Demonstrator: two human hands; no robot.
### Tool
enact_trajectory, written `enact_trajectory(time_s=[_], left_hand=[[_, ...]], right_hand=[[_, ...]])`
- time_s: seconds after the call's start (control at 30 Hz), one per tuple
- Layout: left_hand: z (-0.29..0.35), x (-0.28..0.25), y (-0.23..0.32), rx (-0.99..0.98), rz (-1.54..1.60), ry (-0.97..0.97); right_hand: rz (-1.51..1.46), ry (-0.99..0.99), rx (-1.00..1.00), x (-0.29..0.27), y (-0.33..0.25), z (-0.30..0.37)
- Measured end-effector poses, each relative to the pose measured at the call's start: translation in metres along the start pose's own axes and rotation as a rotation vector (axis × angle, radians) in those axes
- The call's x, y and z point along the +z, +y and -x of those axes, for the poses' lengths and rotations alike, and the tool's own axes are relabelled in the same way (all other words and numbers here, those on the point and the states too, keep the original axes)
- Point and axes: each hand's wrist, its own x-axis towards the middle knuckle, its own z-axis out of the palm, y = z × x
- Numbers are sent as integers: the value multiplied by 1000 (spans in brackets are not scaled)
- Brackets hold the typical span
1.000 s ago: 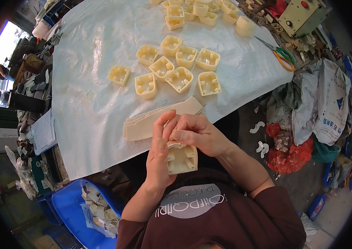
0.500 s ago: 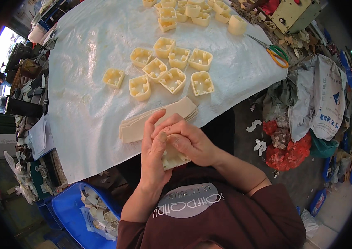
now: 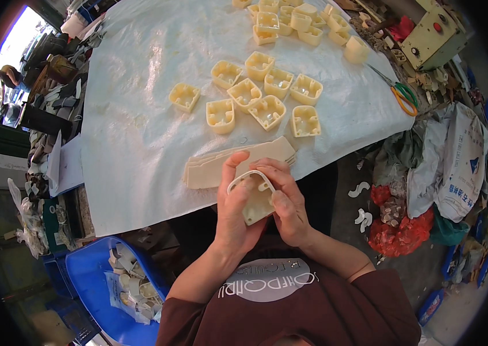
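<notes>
Both my hands grip one cream plastic box [image 3: 257,203], its hollow side tilted up toward me. My left hand [image 3: 233,216] wraps its left side, thumb over the rim and index finger raised. On the other side, my right hand [image 3: 288,210] is closed on the wall, its thumb on the near corner and fingers along the far edge. Just beyond lies a stack of flat cream strips [image 3: 238,164] on the white sheet [image 3: 134,132]. Past the strips, several similar yellowish boxes [image 3: 268,112] sit open side up in a loose group.
More boxes [image 3: 267,22] are piled at the far edge. Scissors [image 3: 402,98] with green and orange handles lie at the sheet's right edge. A blue bin [image 3: 88,268] of cream pieces stands at lower left. Red bags [image 3: 402,233] and white sacks [image 3: 457,167] are on the right.
My hands have parted from their overlapped hold, and the box between them now shows its open side and rim. The whole view has shifted, moving the table things rightward.
</notes>
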Motion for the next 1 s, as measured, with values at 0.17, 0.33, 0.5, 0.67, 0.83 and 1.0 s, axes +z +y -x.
enact_trajectory(time_s=[0.17,0.33,0.5,0.67,0.83,1.0], left_hand=[[4,-9,-17,243,-476,-52],[1,-18,-24,491,-604,-203],[3,-3,-2,120,-724,-29],[-3,-7,16,66,-266,-107],[6,-4,10,333,-879,-87],[5,-16,4,308,-759,-169]], right_hand=[[-352,83,209,-6,-6,-10],[-370,99,327,-8,-14,-12],[-13,-94,332,-17,-22,-15],[572,-271,-49,-27,-42,-21],[1074,-446,-384,-24,-38,-33],[112,-18,168,-25,-33,-20]])
